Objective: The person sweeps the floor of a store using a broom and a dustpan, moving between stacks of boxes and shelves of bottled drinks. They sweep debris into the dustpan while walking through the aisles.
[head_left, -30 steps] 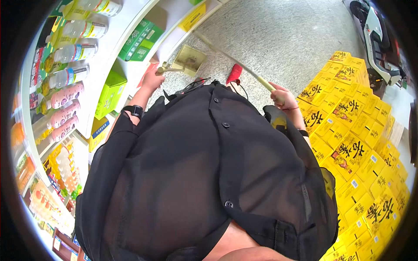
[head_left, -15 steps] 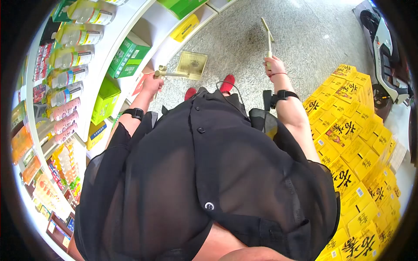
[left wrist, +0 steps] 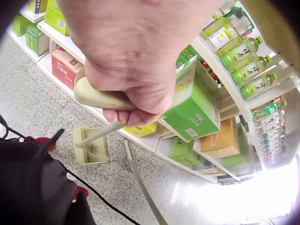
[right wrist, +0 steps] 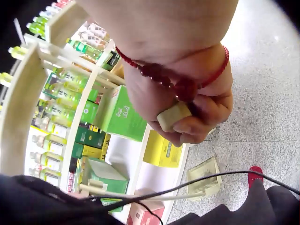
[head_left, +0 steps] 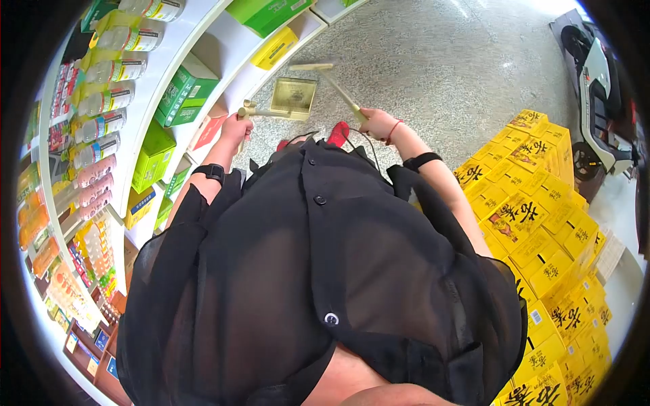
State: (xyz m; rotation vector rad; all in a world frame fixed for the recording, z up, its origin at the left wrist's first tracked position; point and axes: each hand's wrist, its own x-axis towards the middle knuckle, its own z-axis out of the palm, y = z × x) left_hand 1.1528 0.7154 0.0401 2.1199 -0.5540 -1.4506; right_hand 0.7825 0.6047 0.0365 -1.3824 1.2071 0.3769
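Note:
In the head view my left hand (head_left: 235, 130) grips the pale handle of a long-handled dustpan (head_left: 292, 86). The pan lies on the floor ahead of my feet, beside the shelves, its ridged tray showing in the left wrist view. With curled fingers my right hand (head_left: 378, 125) holds the upper end of a broom (head_left: 343, 93). The broom's stick slants forward and left, and its narrow head (head_left: 311, 66) is just beyond the pan in the head view. The handle's blunt end (right wrist: 173, 116) pokes out of the right fist in the right wrist view.
Shelves with bottles (head_left: 112, 98) and green boxes (head_left: 186, 91) run along the left. Stacked yellow cartons (head_left: 518, 216) line the right, with a scooter (head_left: 599, 115) behind them. Red shoes (head_left: 338, 134) stand on the speckled floor (head_left: 433, 68). A black cord (right wrist: 225, 174) hangs near my legs.
My right hand went forward, then swung left with the broom, bringing its head over toward the dustpan. The left hand and dustpan stay nearly in place.

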